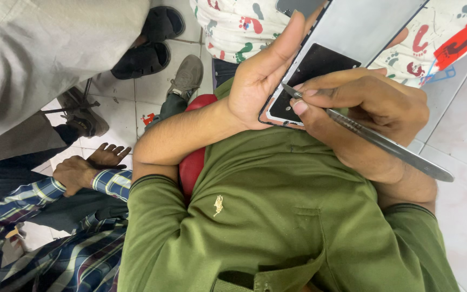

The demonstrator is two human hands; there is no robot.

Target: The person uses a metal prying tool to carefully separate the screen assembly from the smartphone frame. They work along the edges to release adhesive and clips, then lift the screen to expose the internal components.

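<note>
The flat panel (347, 38) sits right in front of my chest, its long axis running from its near-left corner up to the far right. My left hand (258, 81) cradles that near corner from the left, fingers curled along the edge, thumb up. My right hand (374, 111) is clamped on the metal pry tool (385, 145), pinched like a pen, tip touching the dark patch (312, 75) at the corner. Both hands meet there.

Top of the phone (347, 48) beyond the frame edge, its lower corner perhaps behind fingers (320, 108).
</note>
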